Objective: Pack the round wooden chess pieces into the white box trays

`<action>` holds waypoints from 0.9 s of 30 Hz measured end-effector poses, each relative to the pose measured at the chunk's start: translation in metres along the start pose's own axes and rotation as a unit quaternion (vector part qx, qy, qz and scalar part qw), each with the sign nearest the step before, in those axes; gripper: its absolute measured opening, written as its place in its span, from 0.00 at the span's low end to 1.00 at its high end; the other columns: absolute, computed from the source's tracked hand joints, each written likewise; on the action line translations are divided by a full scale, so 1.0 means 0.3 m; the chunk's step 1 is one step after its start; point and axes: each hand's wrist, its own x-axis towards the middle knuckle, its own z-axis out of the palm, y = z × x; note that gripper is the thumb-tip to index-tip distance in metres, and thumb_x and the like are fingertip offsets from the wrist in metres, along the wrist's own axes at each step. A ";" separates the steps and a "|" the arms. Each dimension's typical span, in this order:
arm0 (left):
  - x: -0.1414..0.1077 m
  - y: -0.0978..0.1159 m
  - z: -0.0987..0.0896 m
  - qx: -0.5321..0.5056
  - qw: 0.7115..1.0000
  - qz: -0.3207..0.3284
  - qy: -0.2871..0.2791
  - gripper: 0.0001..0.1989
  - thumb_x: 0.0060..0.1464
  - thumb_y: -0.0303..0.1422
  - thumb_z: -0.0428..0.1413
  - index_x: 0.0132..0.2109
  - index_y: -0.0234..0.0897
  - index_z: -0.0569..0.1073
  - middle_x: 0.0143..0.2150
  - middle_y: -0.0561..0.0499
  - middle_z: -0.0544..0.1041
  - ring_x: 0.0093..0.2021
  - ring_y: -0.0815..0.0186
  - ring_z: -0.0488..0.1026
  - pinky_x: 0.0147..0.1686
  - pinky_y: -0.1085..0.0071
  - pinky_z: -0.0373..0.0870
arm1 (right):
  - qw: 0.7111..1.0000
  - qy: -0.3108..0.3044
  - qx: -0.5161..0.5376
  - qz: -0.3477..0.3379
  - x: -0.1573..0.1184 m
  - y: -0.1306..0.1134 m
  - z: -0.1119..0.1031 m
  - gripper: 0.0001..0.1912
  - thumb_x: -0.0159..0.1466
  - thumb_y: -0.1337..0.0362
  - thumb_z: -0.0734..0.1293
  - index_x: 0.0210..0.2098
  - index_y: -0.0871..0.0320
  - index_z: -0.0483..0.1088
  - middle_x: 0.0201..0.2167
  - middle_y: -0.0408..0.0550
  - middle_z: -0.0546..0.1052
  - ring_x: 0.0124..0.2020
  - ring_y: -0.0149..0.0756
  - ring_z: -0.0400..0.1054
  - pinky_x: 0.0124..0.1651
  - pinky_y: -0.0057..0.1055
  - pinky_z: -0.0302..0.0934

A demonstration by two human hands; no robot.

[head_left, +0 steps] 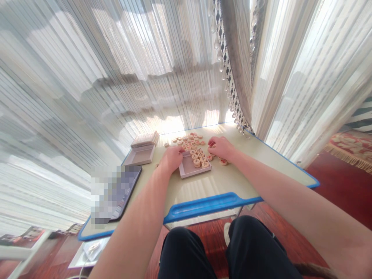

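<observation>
A shallow open box (186,170) lies on the table, with stacked round wooden Chinese chess pieces (197,162) bearing dark characters in its right part. My left hand (172,158) is at the box's back left corner, its fingers closed on the rim there. To the right of the box, my right hand (221,146) is curled, thumb and fingers closed round a Chinese chess piece (213,146) that is partly hidden. Red-marked pieces (223,162) lie on the table just below that hand. Behind the box spreads a loose heap of more pieces (190,140).
At the back left are an empty box lid (140,155) and a closed box (144,138). A tablet (124,193), partly blurred out, lies at the left edge. The pale table has a blue rim (203,205) at the front. Sheer curtains (151,77) hang behind it.
</observation>
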 end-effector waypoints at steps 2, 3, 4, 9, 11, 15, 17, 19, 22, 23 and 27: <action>0.000 0.000 0.001 -0.004 1.000 0.007 -0.001 0.15 0.46 0.24 0.48 0.38 0.38 0.77 0.36 0.49 0.78 0.39 0.62 0.73 0.43 0.68 0.69 | 1.000 0.006 0.019 0.004 -0.001 0.001 -0.001 0.13 0.50 0.66 0.65 0.37 0.57 0.69 0.35 0.45 0.76 0.38 0.36 0.66 0.38 0.29 0.58; 0.000 -0.001 0.002 -0.007 1.000 0.009 -0.001 0.15 0.46 0.25 0.48 0.37 0.38 0.77 0.36 0.50 0.78 0.39 0.62 0.73 0.43 0.68 0.69 | 1.000 0.006 0.026 0.004 0.000 0.002 0.000 0.12 0.50 0.66 0.65 0.36 0.57 0.69 0.35 0.45 0.76 0.36 0.35 0.66 0.37 0.29 0.58; 0.000 -0.002 0.002 -0.010 1.000 0.011 -0.001 0.15 0.46 0.25 0.48 0.37 0.38 0.77 0.36 0.50 0.78 0.39 0.62 0.73 0.43 0.69 0.69 | 1.000 0.006 0.029 0.004 0.001 0.003 0.000 0.11 0.51 0.66 0.65 0.35 0.57 0.70 0.35 0.45 0.76 0.35 0.34 0.66 0.37 0.29 0.58; -0.002 -0.003 0.001 -0.025 1.000 0.014 -0.008 0.16 0.46 0.24 0.47 0.38 0.38 0.77 0.38 0.51 0.79 0.38 0.64 0.73 0.42 0.71 0.69 | 0.998 0.040 0.042 -0.032 -0.004 -0.012 -0.008 0.06 0.53 0.67 0.64 0.31 0.57 0.71 0.31 0.45 0.75 0.34 0.34 0.66 0.38 0.30 0.58; 0.000 0.001 0.001 -0.030 0.999 0.020 -0.009 0.17 0.46 0.23 0.47 0.38 0.38 0.77 0.38 0.51 0.79 0.39 0.64 0.73 0.43 0.71 0.68 | 0.994 0.060 0.070 -0.055 -0.018 -0.040 -0.021 0.05 0.54 0.67 0.64 0.31 0.58 0.71 0.30 0.44 0.74 0.32 0.32 0.66 0.38 0.29 0.58; 0.011 0.019 0.001 -0.032 0.999 0.042 -0.005 0.17 0.45 0.22 0.46 0.37 0.37 0.77 0.37 0.50 0.79 0.39 0.64 0.73 0.42 0.71 0.68 | 0.979 0.056 0.130 -0.147 -0.069 -0.136 -0.043 0.03 0.55 0.65 0.66 0.29 0.57 0.70 0.29 0.44 0.74 0.34 0.32 0.66 0.38 0.28 0.58; 0.014 0.033 -0.002 -0.035 0.998 0.053 -0.008 0.16 0.46 0.23 0.47 0.35 0.38 0.77 0.35 0.50 0.78 0.38 0.64 0.73 0.41 0.71 0.68 | 0.969 0.022 0.151 -0.193 -0.097 -0.188 -0.042 0.03 0.55 0.65 0.66 0.30 0.57 0.70 0.30 0.43 0.74 0.34 0.32 0.66 0.39 0.28 0.58; 0.015 0.044 -0.006 -0.038 0.997 0.059 -0.017 0.14 0.46 0.24 0.47 0.33 0.37 0.77 0.33 0.50 0.78 0.36 0.64 0.73 0.38 0.71 0.68 | 0.961 -0.029 0.147 -0.233 -0.117 -0.226 -0.031 0.04 0.54 0.68 0.67 0.31 0.57 0.71 0.29 0.43 0.74 0.34 0.31 0.65 0.40 0.28 0.58; 0.015 0.051 -0.009 -0.040 0.997 0.060 -0.016 0.14 0.46 0.23 0.48 0.33 0.37 0.77 0.32 0.50 0.78 0.34 0.65 0.72 0.36 0.72 0.68 | 0.958 -0.086 0.111 -0.250 -0.125 -0.243 -0.008 0.06 0.52 0.71 0.67 0.30 0.57 0.72 0.28 0.43 0.75 0.35 0.33 0.65 0.40 0.28 0.58; 0.015 0.051 -0.009 -0.040 0.997 0.063 -0.012 0.14 0.45 0.23 0.47 0.33 0.37 0.77 0.32 0.50 0.78 0.34 0.65 0.72 0.36 0.72 0.67 | 0.958 -0.095 0.103 -0.250 -0.123 -0.240 -0.001 0.06 0.52 0.71 0.68 0.30 0.57 0.73 0.28 0.43 0.75 0.35 0.34 0.65 0.41 0.28 0.58; 0.020 0.046 -0.008 -0.038 0.996 0.083 -0.013 0.17 0.43 0.20 0.46 0.33 0.37 0.76 0.33 0.50 0.78 0.36 0.64 0.72 0.38 0.71 0.67 | 0.959 -0.095 0.077 -0.256 -0.109 -0.216 0.011 0.03 0.52 0.68 0.69 0.28 0.55 0.75 0.25 0.43 0.76 0.37 0.36 0.63 0.42 0.29 0.57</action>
